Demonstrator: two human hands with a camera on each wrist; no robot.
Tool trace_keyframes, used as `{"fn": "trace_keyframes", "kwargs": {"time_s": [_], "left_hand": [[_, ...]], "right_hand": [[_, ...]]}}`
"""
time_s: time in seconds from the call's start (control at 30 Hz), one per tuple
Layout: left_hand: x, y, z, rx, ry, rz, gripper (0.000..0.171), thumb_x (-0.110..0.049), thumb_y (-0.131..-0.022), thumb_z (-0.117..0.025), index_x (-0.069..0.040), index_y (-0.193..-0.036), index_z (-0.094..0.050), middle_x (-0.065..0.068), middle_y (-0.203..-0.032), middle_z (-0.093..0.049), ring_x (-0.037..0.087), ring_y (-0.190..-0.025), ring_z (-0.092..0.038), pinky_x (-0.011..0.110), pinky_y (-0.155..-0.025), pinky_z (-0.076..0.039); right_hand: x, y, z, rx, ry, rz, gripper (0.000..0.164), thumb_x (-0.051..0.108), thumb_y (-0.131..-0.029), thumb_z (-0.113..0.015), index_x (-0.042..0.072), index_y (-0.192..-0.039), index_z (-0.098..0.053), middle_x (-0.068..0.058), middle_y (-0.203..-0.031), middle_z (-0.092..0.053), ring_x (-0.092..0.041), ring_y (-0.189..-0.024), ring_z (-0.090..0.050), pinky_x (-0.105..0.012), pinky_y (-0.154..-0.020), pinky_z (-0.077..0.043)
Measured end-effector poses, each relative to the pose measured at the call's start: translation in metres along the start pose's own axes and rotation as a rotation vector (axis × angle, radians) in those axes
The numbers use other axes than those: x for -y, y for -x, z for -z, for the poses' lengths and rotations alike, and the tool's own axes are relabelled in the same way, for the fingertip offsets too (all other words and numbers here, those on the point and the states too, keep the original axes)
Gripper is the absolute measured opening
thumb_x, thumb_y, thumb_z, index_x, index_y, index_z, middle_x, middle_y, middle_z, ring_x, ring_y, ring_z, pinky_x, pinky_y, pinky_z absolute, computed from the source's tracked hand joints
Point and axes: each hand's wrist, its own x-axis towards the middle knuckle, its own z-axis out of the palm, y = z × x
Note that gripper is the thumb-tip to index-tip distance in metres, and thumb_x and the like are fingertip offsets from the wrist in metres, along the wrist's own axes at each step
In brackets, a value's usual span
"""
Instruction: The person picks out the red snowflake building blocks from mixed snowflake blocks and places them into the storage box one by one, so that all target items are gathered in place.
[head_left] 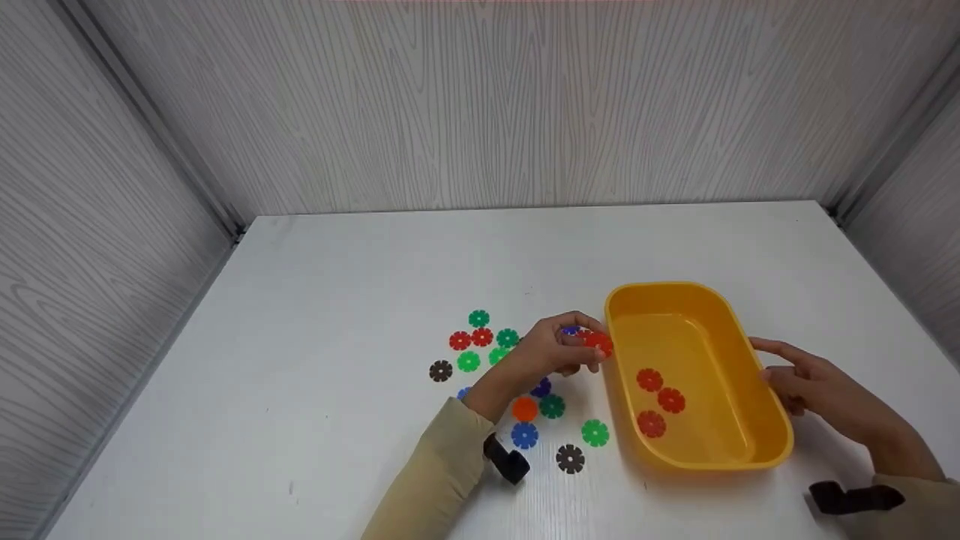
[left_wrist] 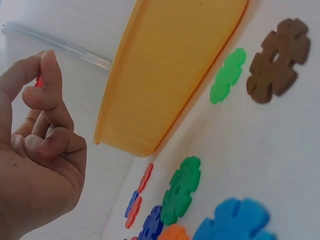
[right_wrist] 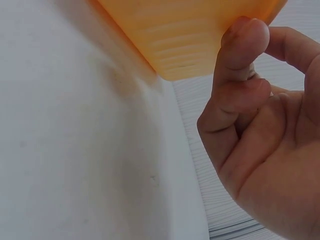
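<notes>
My left hand (head_left: 551, 349) pinches a red interlocking disc (head_left: 600, 343) between thumb and finger, right beside the left rim of a yellow bin. In the left wrist view only a sliver of the red disc (left_wrist: 38, 81) shows between the fingertips. The yellow bin (head_left: 716, 349) holds three red discs (head_left: 671, 400) on its floor, toward the near left. At its right rim, my right hand (head_left: 832, 390) touches the outer edge with index finger and thumb, the other fingers bent below. The right wrist view shows those fingertips against the bin's wall (right_wrist: 175, 45).
Several notched discs lie left of the bin, partly hidden under my left arm: green (head_left: 552, 406), orange (head_left: 525, 409), blue (head_left: 524, 435), red (head_left: 460, 340), purple (head_left: 541, 387) and dark brown (head_left: 570, 459). The white table (head_left: 300, 315) meets pale wood-grain panels (head_left: 480, 105) behind and at both sides.
</notes>
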Motion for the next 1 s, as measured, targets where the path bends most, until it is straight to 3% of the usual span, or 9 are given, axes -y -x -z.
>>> {"fn": "trace_keyframes", "kwargs": {"time_s": [0.17,0.33,0.43,0.57,0.7,0.83,1.0], "left_hand": [[-0.006,-0.005,-0.011,-0.016,0.071,0.013,0.030,-0.017,-0.084,-0.074,-0.017,-0.112,-0.062,0.005,-0.081,-0.069,0.014,-0.055,-0.045,0.018,-0.054,-0.042],[-0.013,-0.010,-0.023,0.040,0.114,-0.014,0.026,-0.013,-0.087,-0.071,-0.015,-0.112,-0.063,0.001,-0.077,-0.068,0.014,-0.055,-0.045,0.018,-0.052,-0.039],[-0.018,-0.011,-0.032,0.066,0.101,-0.008,0.025,-0.014,-0.087,-0.071,-0.018,-0.110,-0.064,0.002,-0.079,-0.069,0.013,-0.058,-0.050,0.018,-0.055,-0.042],[-0.027,-0.012,-0.044,0.090,0.076,-0.003,0.024,-0.014,-0.086,-0.071,-0.019,-0.108,-0.065,0.011,-0.088,-0.072,0.012,-0.066,-0.061,0.017,-0.061,-0.050],[-0.037,-0.013,-0.057,0.123,0.048,-0.024,0.023,-0.015,-0.087,-0.071,-0.019,-0.109,-0.064,0.023,-0.099,-0.070,0.012,-0.067,-0.064,0.018,-0.064,-0.053],[-0.043,-0.014,-0.071,0.164,0.017,-0.031,0.024,-0.017,-0.087,-0.071,-0.019,-0.110,-0.062,0.017,-0.098,-0.071,0.013,-0.068,-0.065,0.019,-0.065,-0.054],[-0.039,-0.018,-0.086,0.205,-0.010,0.019,0.022,-0.016,-0.088,-0.070,-0.020,-0.108,-0.063,0.005,-0.093,-0.074,0.015,-0.068,-0.066,0.024,-0.069,-0.057]], "right_hand": [[0.000,0.001,0.002,0.000,-0.009,0.026,0.059,0.032,-0.102,-0.046,0.009,-0.151,-0.024,0.002,-0.070,-0.051,-0.021,-0.061,-0.048,-0.029,-0.058,-0.045],[0.001,-0.001,0.001,0.008,-0.006,0.003,0.062,0.035,-0.101,-0.046,0.009,-0.152,-0.022,0.002,-0.070,-0.049,-0.020,-0.062,-0.048,-0.028,-0.060,-0.045],[0.001,-0.002,0.000,0.016,-0.001,0.001,0.063,0.035,-0.102,-0.046,0.008,-0.152,-0.021,0.002,-0.071,-0.051,-0.020,-0.062,-0.049,-0.027,-0.061,-0.046],[0.001,-0.002,0.000,0.017,-0.001,-0.005,0.063,0.035,-0.102,-0.046,0.008,-0.152,-0.021,0.002,-0.072,-0.052,-0.021,-0.063,-0.050,-0.027,-0.062,-0.048],[0.000,-0.002,0.001,0.008,0.002,-0.027,0.064,0.035,-0.101,-0.047,0.008,-0.153,-0.019,0.002,-0.071,-0.051,-0.020,-0.063,-0.051,-0.026,-0.063,-0.048],[-0.001,-0.002,0.002,0.006,0.020,-0.038,0.066,0.035,-0.101,-0.047,0.009,-0.153,-0.018,0.002,-0.071,-0.050,-0.021,-0.064,-0.051,-0.025,-0.064,-0.047],[-0.002,-0.002,0.002,-0.001,0.020,-0.044,0.063,0.032,-0.101,-0.048,0.011,-0.153,-0.019,0.002,-0.070,-0.051,-0.018,-0.063,-0.050,-0.026,-0.063,-0.047]]}}
